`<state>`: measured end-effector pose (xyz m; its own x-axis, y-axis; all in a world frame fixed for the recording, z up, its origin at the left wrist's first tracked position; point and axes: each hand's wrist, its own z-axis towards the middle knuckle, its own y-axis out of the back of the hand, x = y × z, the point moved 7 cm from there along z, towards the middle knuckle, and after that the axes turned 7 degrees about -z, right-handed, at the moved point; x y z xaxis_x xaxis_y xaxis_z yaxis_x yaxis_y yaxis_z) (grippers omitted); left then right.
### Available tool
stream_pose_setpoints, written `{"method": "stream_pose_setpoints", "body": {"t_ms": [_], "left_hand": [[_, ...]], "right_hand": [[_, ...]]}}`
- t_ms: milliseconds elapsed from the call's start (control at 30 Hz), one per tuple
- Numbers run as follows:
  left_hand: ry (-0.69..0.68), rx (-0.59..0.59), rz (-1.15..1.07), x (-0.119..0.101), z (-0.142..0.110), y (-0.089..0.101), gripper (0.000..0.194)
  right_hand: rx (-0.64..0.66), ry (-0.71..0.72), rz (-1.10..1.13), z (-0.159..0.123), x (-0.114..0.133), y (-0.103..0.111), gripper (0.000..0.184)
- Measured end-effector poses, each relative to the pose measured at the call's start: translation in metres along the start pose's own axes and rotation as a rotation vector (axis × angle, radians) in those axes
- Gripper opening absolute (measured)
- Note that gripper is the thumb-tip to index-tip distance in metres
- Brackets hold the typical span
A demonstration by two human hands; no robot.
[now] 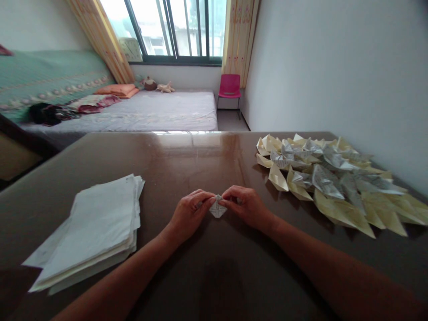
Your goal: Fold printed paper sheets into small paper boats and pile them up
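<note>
A small folded piece of printed paper (218, 210) is held up between both hands over the middle of the brown table (187, 165). My left hand (192, 210) pinches its left upper edge between thumb and fingers. On the opposite edge, my right hand (245, 204) grips it the same way. The paper comes to a blunt point at the bottom, and its upper sides are partly covered by my fingertips. To the left lies a stack of paper sheets (96, 218), its edges uneven. Many folded paper boats (327, 180), cream and printed grey, crowd the table's right side.
Beyond the table's far edge is a bed (174, 107) with folded orange bedding (118, 90) and soft toys (165, 87). A pink chair (230, 87) stands below the window (177, 31). The white wall (334, 67) runs along the right.
</note>
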<state>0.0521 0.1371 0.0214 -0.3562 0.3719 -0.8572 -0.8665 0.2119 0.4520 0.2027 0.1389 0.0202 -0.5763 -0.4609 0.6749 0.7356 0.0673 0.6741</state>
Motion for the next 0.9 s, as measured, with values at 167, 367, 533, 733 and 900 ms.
{"method": "stream_pose_setpoints", "body": {"t_ms": [167, 367, 533, 733, 900], "left_hand": [[-0.003, -0.006, -0.006, -0.002, -0.001, -0.002, 0.018], [0.044, -0.022, -0.013, 0.0, -0.002, -0.003, 0.018], [0.108, -0.043, -0.099, 0.005, -0.002, -0.002, 0.02], [0.155, -0.058, -0.182, 0.009, -0.001, 0.001, 0.024], [0.173, -0.122, -0.249, 0.009, 0.001, 0.007, 0.022]], "right_hand": [[0.019, 0.029, 0.016, -0.001, 0.001, -0.003, 0.02], [-0.02, 0.036, 0.056, -0.001, 0.006, 0.002, 0.026], [-0.053, 0.046, 0.064, -0.001, 0.007, 0.005, 0.022], [-0.075, 0.032, 0.064, 0.0, 0.009, 0.009, 0.022], [-0.126, 0.003, 0.064, 0.0, 0.009, 0.015, 0.02]]}}
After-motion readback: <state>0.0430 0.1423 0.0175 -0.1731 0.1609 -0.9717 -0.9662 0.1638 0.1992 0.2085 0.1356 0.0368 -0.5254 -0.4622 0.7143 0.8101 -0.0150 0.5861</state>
